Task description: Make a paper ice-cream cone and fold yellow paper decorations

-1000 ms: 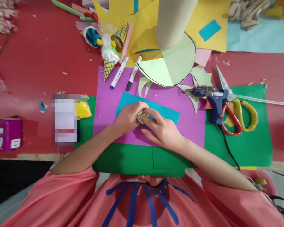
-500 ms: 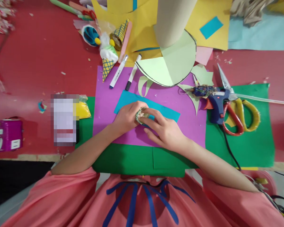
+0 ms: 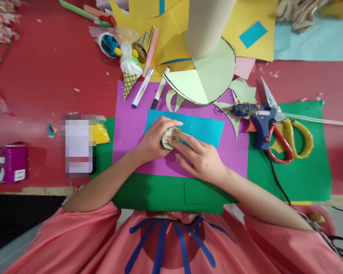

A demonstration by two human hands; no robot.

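Item in hand: one small pale-green rolled paper piece (image 3: 169, 137), pinched between both our hands above the blue paper strip (image 3: 201, 130), which lies on the purple sheet (image 3: 131, 125). Our left hand (image 3: 154, 140) cups and grips the roll from the left; our right hand (image 3: 201, 158) closes its fingertips on the roll's right edge. Step, as we judge it: shaping or tightening the roll by hand; whether it touches the strip we cannot tell. The next move would call for steady finger pressure so the coil does not spring open. Count on the desk (image 3: 45, 76): one glue gun (image 3: 258, 123), two pairs of scissors (image 3: 288, 139), two markers (image 3: 151, 89), two paper ice-cream cones (image 3: 137, 57), one cardboard tube (image 3: 207, 26), one pale-green half-disc (image 3: 205, 82), one green sheet (image 3: 297, 175).
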